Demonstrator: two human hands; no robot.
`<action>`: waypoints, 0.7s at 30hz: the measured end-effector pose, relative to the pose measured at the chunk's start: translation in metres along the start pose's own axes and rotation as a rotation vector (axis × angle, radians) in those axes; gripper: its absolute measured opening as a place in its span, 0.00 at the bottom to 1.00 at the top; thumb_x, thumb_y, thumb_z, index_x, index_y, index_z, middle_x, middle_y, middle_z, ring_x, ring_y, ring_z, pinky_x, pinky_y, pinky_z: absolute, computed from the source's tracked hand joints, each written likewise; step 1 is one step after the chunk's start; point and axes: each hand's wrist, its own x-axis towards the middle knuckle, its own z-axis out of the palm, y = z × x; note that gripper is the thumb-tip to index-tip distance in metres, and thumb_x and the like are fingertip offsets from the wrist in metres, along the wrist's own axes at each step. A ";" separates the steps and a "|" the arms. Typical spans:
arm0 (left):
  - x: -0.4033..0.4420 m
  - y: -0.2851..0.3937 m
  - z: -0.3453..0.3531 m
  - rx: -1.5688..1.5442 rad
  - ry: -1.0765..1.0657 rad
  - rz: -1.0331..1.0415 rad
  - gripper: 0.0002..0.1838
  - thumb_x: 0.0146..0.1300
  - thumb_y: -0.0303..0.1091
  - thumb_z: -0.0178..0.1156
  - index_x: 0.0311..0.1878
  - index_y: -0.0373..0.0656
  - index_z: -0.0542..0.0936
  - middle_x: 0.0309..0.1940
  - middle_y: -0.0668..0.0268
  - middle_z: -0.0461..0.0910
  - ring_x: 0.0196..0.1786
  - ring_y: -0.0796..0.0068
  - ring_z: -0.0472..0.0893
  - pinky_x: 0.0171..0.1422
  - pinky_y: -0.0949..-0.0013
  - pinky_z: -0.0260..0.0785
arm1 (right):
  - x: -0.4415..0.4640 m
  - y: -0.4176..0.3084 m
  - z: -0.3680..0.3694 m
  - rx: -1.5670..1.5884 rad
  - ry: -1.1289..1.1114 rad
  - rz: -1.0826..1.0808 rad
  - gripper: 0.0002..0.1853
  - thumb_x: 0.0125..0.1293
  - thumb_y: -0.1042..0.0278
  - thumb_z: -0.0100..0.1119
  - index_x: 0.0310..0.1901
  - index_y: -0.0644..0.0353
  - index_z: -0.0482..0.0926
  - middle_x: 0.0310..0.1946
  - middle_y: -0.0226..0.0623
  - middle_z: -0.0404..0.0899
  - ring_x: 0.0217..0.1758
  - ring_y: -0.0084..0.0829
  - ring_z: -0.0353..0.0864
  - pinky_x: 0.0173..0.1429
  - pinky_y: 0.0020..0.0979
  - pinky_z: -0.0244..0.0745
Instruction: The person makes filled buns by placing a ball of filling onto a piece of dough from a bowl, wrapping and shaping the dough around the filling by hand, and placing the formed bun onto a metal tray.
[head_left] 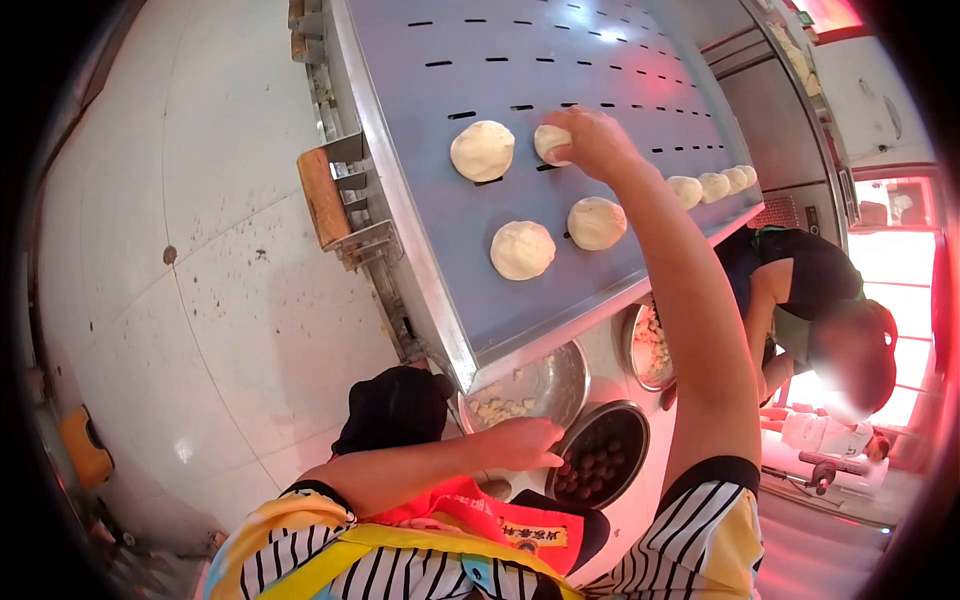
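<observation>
My right hand (592, 142) reaches far over the slotted blue-grey metal tray (560, 80), its fingers closed around the edge of a pale dough ball (548, 144). Nearby on the tray lie a rounded dough piece (482, 151), another dough piece (522, 250) close to the front and a third dough piece (597, 223). My left hand (522, 444) hovers low by the rims of two bowls, fingers loosely apart, with nothing seen in it. Below it, the dark-filled metal bowl (642, 440) contains several round brown balls. Beside that stands a steel bowl (580, 370) with pale crumbly pieces.
Several smaller dough balls (714, 187) line the tray's right edge. Another metal bowl (634, 362) with pale chunks sits under that edge. Wooden-handled fittings (324, 200) stick out from the tray's left side. A person in dark clothes (815, 280) is at the right.
</observation>
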 end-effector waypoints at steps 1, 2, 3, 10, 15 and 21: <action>0.001 0.000 -0.005 0.012 -0.036 -0.016 0.25 0.62 0.47 0.59 0.50 0.34 0.74 0.42 0.48 0.76 0.49 0.48 0.77 0.52 0.53 0.69 | -0.004 -0.008 -0.014 -0.003 0.012 0.045 0.30 0.54 0.56 0.68 0.60 0.42 0.72 0.52 0.41 0.76 0.51 0.42 0.77 0.54 0.42 0.73; 0.000 0.000 -0.006 0.026 -0.009 -0.017 0.25 0.62 0.47 0.59 0.51 0.34 0.74 0.43 0.48 0.75 0.49 0.47 0.77 0.53 0.53 0.69 | -0.010 -0.012 -0.030 -0.002 0.019 0.095 0.34 0.54 0.54 0.69 0.63 0.43 0.69 0.55 0.42 0.75 0.52 0.42 0.77 0.55 0.43 0.73; -0.001 0.000 -0.004 0.031 0.014 -0.017 0.25 0.62 0.47 0.59 0.52 0.34 0.74 0.44 0.48 0.75 0.50 0.47 0.76 0.53 0.53 0.68 | -0.019 -0.019 -0.046 0.000 0.018 0.148 0.37 0.53 0.52 0.69 0.66 0.43 0.66 0.57 0.44 0.74 0.53 0.41 0.77 0.56 0.43 0.72; -0.003 -0.001 0.001 0.061 0.157 0.062 0.23 0.61 0.46 0.60 0.50 0.35 0.73 0.45 0.45 0.76 0.50 0.44 0.77 0.52 0.50 0.70 | -0.197 -0.023 -0.104 0.663 0.627 0.280 0.37 0.58 0.61 0.66 0.68 0.55 0.63 0.57 0.41 0.75 0.36 0.24 0.82 0.35 0.24 0.76; 0.000 0.010 -0.004 -0.473 0.455 0.032 0.21 0.64 0.39 0.59 0.55 0.37 0.73 0.47 0.58 0.77 0.46 0.67 0.79 0.51 0.67 0.71 | -0.354 0.017 0.094 1.221 0.623 0.938 0.24 0.63 0.63 0.62 0.59 0.62 0.73 0.43 0.36 0.82 0.30 0.22 0.80 0.30 0.21 0.72; -0.011 0.014 -0.020 -1.014 0.549 -0.087 0.15 0.70 0.34 0.52 0.55 0.37 0.73 0.45 0.60 0.79 0.45 0.72 0.80 0.52 0.70 0.72 | -0.430 -0.001 0.386 1.687 0.491 1.392 0.15 0.62 0.63 0.62 0.47 0.60 0.79 0.40 0.34 0.83 0.36 0.27 0.81 0.36 0.30 0.76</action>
